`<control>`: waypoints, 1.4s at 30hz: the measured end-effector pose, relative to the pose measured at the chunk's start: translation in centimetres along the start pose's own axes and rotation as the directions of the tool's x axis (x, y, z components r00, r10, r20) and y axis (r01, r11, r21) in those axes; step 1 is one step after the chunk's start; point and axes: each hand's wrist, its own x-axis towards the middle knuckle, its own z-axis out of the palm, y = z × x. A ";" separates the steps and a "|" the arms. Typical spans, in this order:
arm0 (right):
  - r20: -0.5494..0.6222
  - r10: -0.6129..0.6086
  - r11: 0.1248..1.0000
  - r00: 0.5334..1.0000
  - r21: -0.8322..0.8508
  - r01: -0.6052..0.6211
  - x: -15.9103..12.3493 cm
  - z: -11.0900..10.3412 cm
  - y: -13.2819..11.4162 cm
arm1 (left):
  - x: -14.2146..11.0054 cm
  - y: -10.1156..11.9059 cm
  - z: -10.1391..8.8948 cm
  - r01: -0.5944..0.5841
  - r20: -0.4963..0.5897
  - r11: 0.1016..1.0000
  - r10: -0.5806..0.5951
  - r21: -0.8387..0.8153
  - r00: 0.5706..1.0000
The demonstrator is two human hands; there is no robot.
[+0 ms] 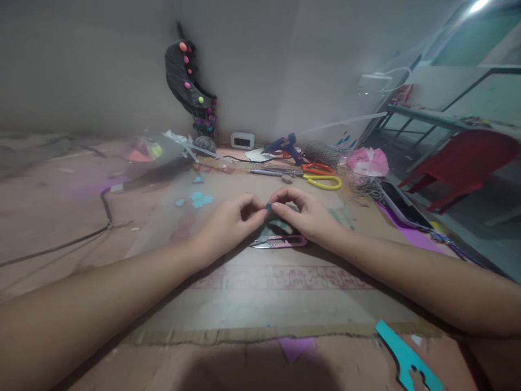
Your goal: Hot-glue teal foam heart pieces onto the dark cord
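A small dark teal piece (269,208), perhaps paper or felt, is pinched between the fingertips of my left hand (242,214) and my right hand (299,212). Both hands meet over the middle of the work board, thumbs and forefingers closed on it. Just beneath them lie pink-handled thread snips (280,242), blades pointing left. Some greenish shapes under my fingers are partly hidden and blurred. To the left of my hands rest light-blue flower-shaped cutouts (202,200).
Yellow-handled scissors (325,181), orange-handled scissors (319,169) and a blue glue gun (285,145) lie at the back. A phone (405,205) is at the right, a turquoise offcut (407,355) in front. A black crescent decoration (179,68) hangs on the wall. A red chair (468,163) stands beyond.
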 end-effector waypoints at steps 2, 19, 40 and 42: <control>-0.001 0.004 1.000 1.000 -0.011 -0.005 0.0 0.0 0.0 | 0.0 -0.1 0.0 -0.008 0.005 1.000 0.008 0.000 1.000; -0.085 0.098 0.989 0.992 0.116 -0.088 -0.2 0.0 0.5 | 0.1 -0.2 0.1 -0.011 -0.004 1.000 0.011 0.001 1.000; -0.208 0.059 0.991 0.976 0.130 -0.032 0.6 0.1 1.1 | 0.0 -0.2 0.0 0.003 -0.004 1.000 -0.003 0.024 1.000; -0.216 0.038 0.991 0.976 0.130 -0.010 0.6 0.1 1.1 | 0.1 -0.1 0.0 0.006 -0.006 1.000 -0.006 0.026 1.000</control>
